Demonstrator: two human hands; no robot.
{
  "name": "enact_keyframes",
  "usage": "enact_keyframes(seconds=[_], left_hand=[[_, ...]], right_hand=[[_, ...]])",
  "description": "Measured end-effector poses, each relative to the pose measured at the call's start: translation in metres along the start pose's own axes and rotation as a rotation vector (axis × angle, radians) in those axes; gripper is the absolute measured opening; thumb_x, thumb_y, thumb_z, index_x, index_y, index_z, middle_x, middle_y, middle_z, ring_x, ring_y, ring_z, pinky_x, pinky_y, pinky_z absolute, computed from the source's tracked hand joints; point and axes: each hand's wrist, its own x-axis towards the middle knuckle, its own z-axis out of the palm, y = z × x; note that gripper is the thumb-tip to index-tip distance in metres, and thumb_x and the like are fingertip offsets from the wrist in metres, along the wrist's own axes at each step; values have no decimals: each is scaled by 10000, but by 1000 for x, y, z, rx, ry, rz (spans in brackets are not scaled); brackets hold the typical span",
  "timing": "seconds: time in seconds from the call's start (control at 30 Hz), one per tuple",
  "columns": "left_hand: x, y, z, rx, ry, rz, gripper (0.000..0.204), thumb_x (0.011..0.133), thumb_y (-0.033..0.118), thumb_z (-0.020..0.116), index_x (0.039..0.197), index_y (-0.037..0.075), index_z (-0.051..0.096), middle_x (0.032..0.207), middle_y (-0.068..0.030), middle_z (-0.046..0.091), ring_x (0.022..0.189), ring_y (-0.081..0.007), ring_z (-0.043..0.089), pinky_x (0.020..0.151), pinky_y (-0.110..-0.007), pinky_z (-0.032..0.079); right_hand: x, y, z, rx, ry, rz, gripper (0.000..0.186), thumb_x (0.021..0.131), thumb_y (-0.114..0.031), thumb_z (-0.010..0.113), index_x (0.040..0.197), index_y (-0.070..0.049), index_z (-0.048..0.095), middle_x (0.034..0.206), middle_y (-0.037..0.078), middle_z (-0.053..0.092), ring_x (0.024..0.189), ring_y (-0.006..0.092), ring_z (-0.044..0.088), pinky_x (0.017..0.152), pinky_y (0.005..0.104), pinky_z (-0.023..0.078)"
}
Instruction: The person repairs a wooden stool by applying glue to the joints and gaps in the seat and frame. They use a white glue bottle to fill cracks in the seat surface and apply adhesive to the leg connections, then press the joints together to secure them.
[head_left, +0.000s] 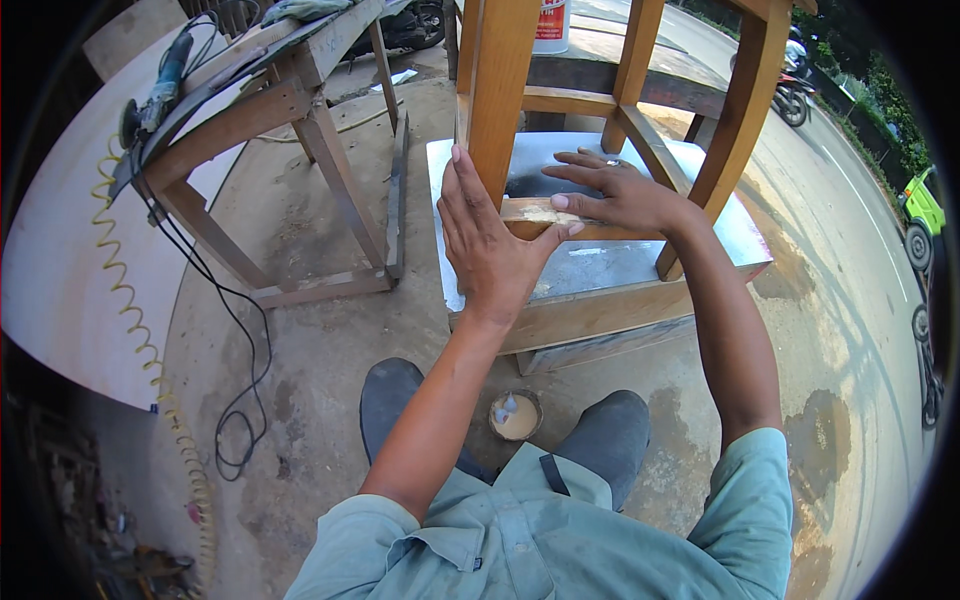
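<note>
A varnished wooden stool or chair frame (495, 100) stands on a low platform topped with a shiny, paint-marked sheet (600, 265). My left hand (490, 250) lies against its near left leg, fingers stretched upward and thumb out along the lower rail. That rail (625, 231) has a pale, bare-looking patch (540, 213) close to the leg. Over the rail reaches my right hand (625, 192), fingers spread and a ring on one of them; its thumb rests by the pale patch. I see nothing held in either hand, though the right palm is hidden.
Between my feet sits a small round tub (515, 414) of beige paste. To the left, a wooden workbench (320, 140) carries a teal angle grinder (165, 85); a yellow coiled hose (130, 290) and black cables (215, 285) hang down. A red-and-white can (552, 28) stands behind the frame. A road (860, 200) runs along the right.
</note>
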Motion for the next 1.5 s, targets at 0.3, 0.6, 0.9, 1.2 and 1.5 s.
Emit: enact_keyframes(seconds=[0.3, 0.6, 0.9, 1.2, 1.5], left_hand=[[-1, 0, 1, -3, -3, 3, 1472, 576, 651, 871, 1592, 106, -44, 1548, -283, 225, 1424, -448, 292, 1148, -565, 301], [-1, -1, 1, 1, -16, -14, 1471, 570, 643, 877, 1592, 103, -34, 1543, -279, 240, 1420, -448, 297, 1148, -565, 301], [-1, 3, 0, 1, -10, -19, 1457, 582, 606, 894, 1592, 102, -29, 1547, -280, 234, 1423, -449, 292, 1149, -558, 303], [0, 1, 2, 0, 23, 19, 1456, 580, 588, 905, 1589, 80, -13, 1532, -292, 250, 1412, -455, 304, 1141, -553, 314], [-2, 0, 1, 16, -17, -11, 1473, 591, 598, 899, 1589, 100, -62, 1545, -295, 219, 1423, -474, 276, 1135, -590, 298]], right_hand=[[2, -4, -3, 10, -18, 8, 934, 837, -850, 427, 1500, -193, 463, 1603, 125, 341, 1515, 322, 229, 1197, 602, 175], [5, -9, -7, 67, -59, -15, 904, 858, -809, 461, 1513, -187, 439, 1598, 137, 340, 1506, 331, 241, 1225, 509, 199], [3, -2, -12, 131, -59, 61, 901, 858, -812, 456, 1505, -185, 453, 1590, 155, 350, 1490, 343, 277, 1215, 482, 239], [-3, 2, -13, 144, -107, 59, 881, 850, -774, 525, 1523, -215, 423, 1600, 121, 344, 1521, 317, 206, 1235, 512, 191], [-10, -1, -16, 225, -52, 85, 848, 861, -745, 546, 1519, -223, 430, 1590, 115, 366, 1520, 315, 209, 1232, 512, 201]])
